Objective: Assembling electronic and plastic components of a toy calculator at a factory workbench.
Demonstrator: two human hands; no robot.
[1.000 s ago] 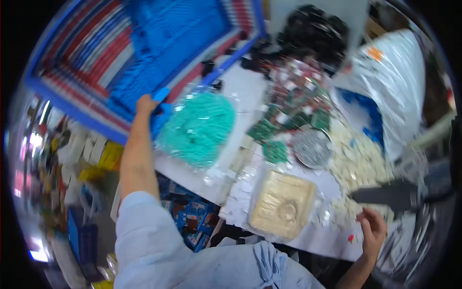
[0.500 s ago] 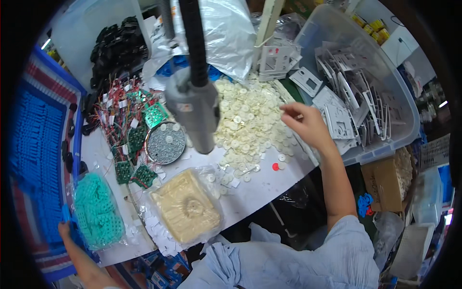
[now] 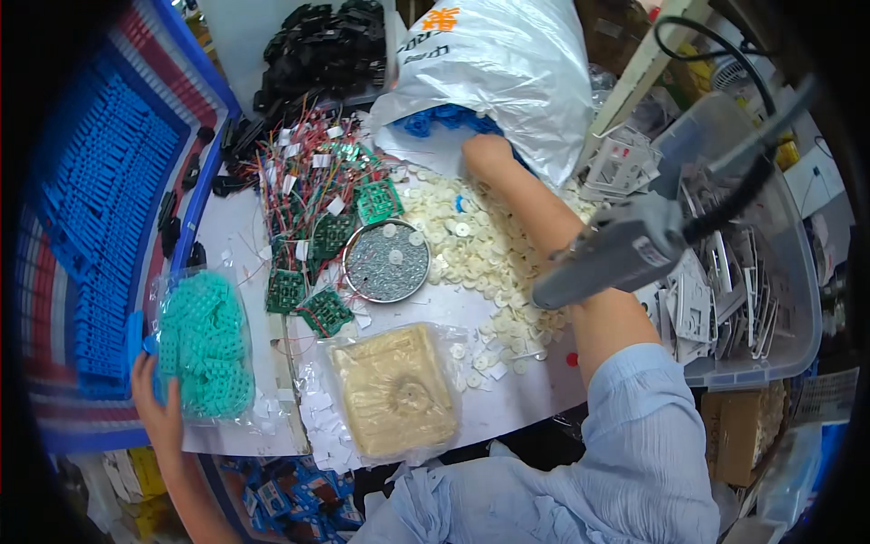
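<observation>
My left hand [image 3: 158, 401] is at the tray's near edge, beside a clear bag of teal plastic parts [image 3: 204, 344]. Its fingers are closed on a blue plastic strip [image 3: 135, 335] that sticks up past the fingertips. At the back of the table, my right hand [image 3: 489, 156] reaches into the mouth of a large white sack [image 3: 535, 82]. Blue plastic pieces [image 3: 444, 118] show inside the sack, and the fingertips are hidden there. A grey hanging power tool [image 3: 616, 254] hangs over my right forearm. Under that arm spreads a heap of cream plastic discs [image 3: 471, 245].
A blue-rimmed tray [image 3: 195, 181] with rows of blue strips stands on the left. Green circuit boards [image 3: 379, 199] with wires lie beside a round dish of small metal parts [image 3: 388, 263]. In front is a bagged beige stack [image 3: 394, 390]. A clear bin [image 3: 797, 272] holds white plates.
My right hand has gone from above the disc heap to the sack's mouth. The hanging tool now appears farther right. My left hand stays by the tray with the blue strip; the view has shifted.
</observation>
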